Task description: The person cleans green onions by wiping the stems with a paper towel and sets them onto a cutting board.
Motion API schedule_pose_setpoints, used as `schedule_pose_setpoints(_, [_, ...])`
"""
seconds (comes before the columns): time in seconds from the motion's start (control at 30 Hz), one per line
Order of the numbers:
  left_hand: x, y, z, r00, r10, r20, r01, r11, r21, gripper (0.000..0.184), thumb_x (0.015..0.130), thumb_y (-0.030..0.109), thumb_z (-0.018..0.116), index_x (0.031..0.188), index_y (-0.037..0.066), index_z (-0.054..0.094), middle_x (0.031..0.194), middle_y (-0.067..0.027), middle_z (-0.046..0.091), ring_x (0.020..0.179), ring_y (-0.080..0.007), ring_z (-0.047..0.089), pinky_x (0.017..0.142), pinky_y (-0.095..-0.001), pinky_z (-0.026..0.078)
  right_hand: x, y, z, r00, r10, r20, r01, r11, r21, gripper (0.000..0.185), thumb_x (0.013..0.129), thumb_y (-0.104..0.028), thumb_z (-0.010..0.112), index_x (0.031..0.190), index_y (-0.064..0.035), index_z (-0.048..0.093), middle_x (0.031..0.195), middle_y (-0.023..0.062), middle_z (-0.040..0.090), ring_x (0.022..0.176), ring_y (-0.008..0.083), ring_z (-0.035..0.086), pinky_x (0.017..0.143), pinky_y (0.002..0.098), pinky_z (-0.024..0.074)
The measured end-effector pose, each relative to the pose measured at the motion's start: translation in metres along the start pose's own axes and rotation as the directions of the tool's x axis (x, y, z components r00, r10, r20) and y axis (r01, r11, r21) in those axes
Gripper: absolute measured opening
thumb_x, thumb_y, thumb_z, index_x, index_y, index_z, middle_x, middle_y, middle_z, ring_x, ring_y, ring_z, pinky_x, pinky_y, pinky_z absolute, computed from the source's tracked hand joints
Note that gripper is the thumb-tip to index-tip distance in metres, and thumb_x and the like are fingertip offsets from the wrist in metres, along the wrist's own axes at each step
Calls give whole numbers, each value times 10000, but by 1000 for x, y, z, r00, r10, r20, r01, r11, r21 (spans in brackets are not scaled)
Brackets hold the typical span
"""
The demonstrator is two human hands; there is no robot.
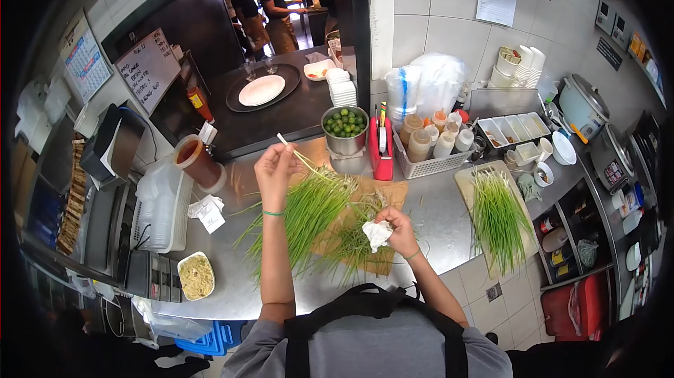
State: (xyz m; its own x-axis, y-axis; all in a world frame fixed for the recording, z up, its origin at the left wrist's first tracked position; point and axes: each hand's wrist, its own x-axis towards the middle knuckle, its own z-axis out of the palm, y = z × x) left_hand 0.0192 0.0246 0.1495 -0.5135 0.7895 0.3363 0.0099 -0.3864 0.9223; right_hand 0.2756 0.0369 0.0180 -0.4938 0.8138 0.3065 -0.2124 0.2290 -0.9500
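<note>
My left hand is raised over the counter, its fingers pinched on a thin spring onion with the white end pointing up. Below it, a big pile of long spring onions spreads over brown paper. My right hand is closed on a crumpled white tissue, just above a smaller heap of green scraps on the paper. To the right, a cutting board bears another row of spring onions, their white ends together.
Behind the pile stand a metal pot of green limes, a red holder and a basket of squeeze bottles. On the left are a red sauce container and a tub of yellowish crumbs. People stand beyond the pass window.
</note>
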Motion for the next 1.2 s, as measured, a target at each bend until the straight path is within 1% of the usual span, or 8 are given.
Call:
schedule_pose_setpoints(0.33, [21,21,-24,985,102,-140,-97,994,41,153,862,125,549,896,-16,597,761,-38,598,610,-87,585,523,-191,487,-1,33,-5,991,123,-55,-115,984,139,167,723,32,628,793,-53,503,754,-9,570,689,64,532,621,191,412])
schedule_pose_setpoints(0.53, [29,35,-44,953,167,-254,-153,986,72,198,866,156,551,941,-23,590,760,-43,599,619,-91,595,518,-182,483,-2,63,-15,995,94,-35,-93,995,31,160,726,60,597,794,-49,501,750,-9,569,687,59,532,622,192,417])
schedule_pose_setpoints(0.67, [30,49,-51,928,206,-310,-185,978,97,195,863,144,551,941,-31,589,770,-51,597,627,-91,586,527,-187,480,-9,76,-27,994,109,5,-106,979,-176,203,686,101,555,825,-41,513,758,-8,571,716,67,535,645,200,417])
schedule_pose_setpoints(0.83, [32,62,-42,930,228,-289,-215,974,78,178,863,134,550,920,-28,596,755,-46,597,619,-87,588,525,-180,486,-5,70,-28,997,48,61,-27,953,-301,361,646,109,513,975,-32,559,778,2,582,751,82,540,672,218,420])
schedule_pose_setpoints(0.93, [33,61,-32,944,226,-239,-218,974,61,168,859,130,555,909,-24,599,760,-43,600,623,-86,591,524,-184,489,4,48,-29,968,184,171,-137,957,-256,323,646,104,520,944,-9,576,852,34,595,791,121,561,724,243,431])
schedule_pose_setpoints(1.03, [32,61,-21,962,205,-180,-196,978,64,165,862,130,550,913,-20,597,779,-47,609,623,-84,593,529,-185,497,26,27,-12,984,175,36,-161,955,-248,330,667,95,533,976,-5,590,886,44,601,812,125,567,738,251,439])
schedule_pose_setpoints(1.13, [25,67,-6,970,197,-143,-192,980,45,169,859,134,557,908,-21,600,763,-44,602,627,-88,594,531,-187,492,56,-19,23,994,-34,-104,27,997,-74,344,686,84,546,1011,-10,606,896,52,615,815,117,573,730,246,446])
schedule_pose_setpoints(1.2, [23,67,-2,973,195,-122,-192,981,34,174,856,138,561,911,-23,600,756,-42,599,627,-91,593,532,-188,487,74,-8,33,990,-125,-58,118,986,-117,341,694,91,532,1015,3,608,919,41,625,823,102,571,734,230,443])
